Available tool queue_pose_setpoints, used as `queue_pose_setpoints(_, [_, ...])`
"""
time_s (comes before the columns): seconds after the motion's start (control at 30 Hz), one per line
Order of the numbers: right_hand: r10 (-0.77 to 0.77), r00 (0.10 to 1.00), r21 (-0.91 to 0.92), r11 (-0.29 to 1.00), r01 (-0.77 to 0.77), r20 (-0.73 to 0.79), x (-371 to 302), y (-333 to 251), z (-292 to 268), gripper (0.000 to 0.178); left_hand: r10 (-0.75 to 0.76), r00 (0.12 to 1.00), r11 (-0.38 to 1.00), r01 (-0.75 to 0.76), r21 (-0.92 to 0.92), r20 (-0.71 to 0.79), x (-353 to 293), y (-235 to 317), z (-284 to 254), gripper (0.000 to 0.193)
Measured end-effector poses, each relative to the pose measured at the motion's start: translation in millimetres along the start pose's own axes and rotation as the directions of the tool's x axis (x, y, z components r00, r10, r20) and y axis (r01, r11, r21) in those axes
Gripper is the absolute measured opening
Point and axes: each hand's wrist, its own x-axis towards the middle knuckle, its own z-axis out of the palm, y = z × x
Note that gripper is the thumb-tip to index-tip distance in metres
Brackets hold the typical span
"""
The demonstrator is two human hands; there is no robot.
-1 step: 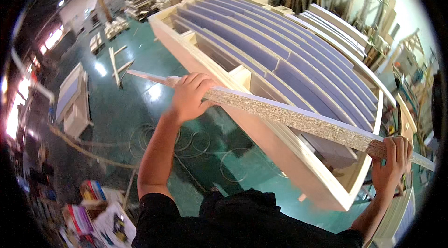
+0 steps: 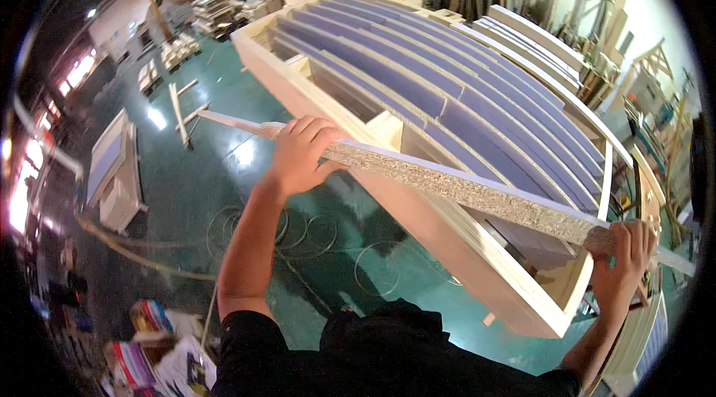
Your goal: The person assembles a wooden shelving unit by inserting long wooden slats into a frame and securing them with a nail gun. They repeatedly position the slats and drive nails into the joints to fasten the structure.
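A long particleboard strip [image 2: 462, 186], with a pale bluish face and a rough speckled edge, slants across in front of me. My left hand [image 2: 304, 154] is closed around it toward its far left end, fingers over the top. Near its right end, my right hand [image 2: 625, 254] grips the same strip, fingers curled over it. The strip passes above the near side of a large light-wood frame [image 2: 418, 219]. Inside that frame, several long curved boards [image 2: 488, 128] with bluish faces stand on edge in rows. Part of the frame's near right section lies hidden behind the strip.
More boards [image 2: 526, 46] are stacked beyond the frame. A small panelled wooden piece [image 2: 119, 199] and some loose wood sticks [image 2: 179, 110] lie on the green floor at left, with looped hose [image 2: 377, 269] nearer. Bags and boxes [image 2: 134, 360] sit at lower left.
The view has shifted very slightly. Both hands keep the same hold on the particleboard strip.
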Motion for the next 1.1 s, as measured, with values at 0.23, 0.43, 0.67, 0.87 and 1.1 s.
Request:
queue_pose_setpoints(0.23, [0.263, 0.950, 0.060, 0.959, -0.276, 0.169, 57.3, -98.5, 62.9, 0.043, 0.172, 0.984, 0.974, -0.164, -0.158, 0.037, 94.3, -148.2, 25.6, 0.050])
queue_pose_setpoints(0.43, [0.400, 0.879, 0.065, 0.901, -0.429, 0.259, 108.6, -151.3, 140.5, 0.046, 0.305, 0.950, 0.943, -0.291, -0.162, 0.072, 149.4, -260.1, 81.7, 0.051])
queue_pose_setpoints(0.67, [0.367, 0.831, 0.139, 0.878, -0.458, 0.417, 200.5, -199.7, 219.7, 0.049, 0.353, 0.899, 0.931, -0.311, -0.190, 0.258, 208.3, -380.5, 133.1, 0.050])
queue_pose_setpoints(0.87, [0.386, 0.756, 0.130, 0.843, -0.522, 0.529, 257.4, -237.5, 287.1, 0.043, 0.413, 0.841, 0.906, -0.339, -0.255, 0.350, 235.3, -471.9, 189.8, 0.055])
queue_pose_setpoints(1.1, [0.411, 0.700, 0.047, 0.844, -0.535, 0.584, 279.4, -259.2, 356.0, 0.036, 0.484, 0.775, 0.859, -0.332, -0.389, 0.407, 261.9, -531.6, 259.8, 0.056])
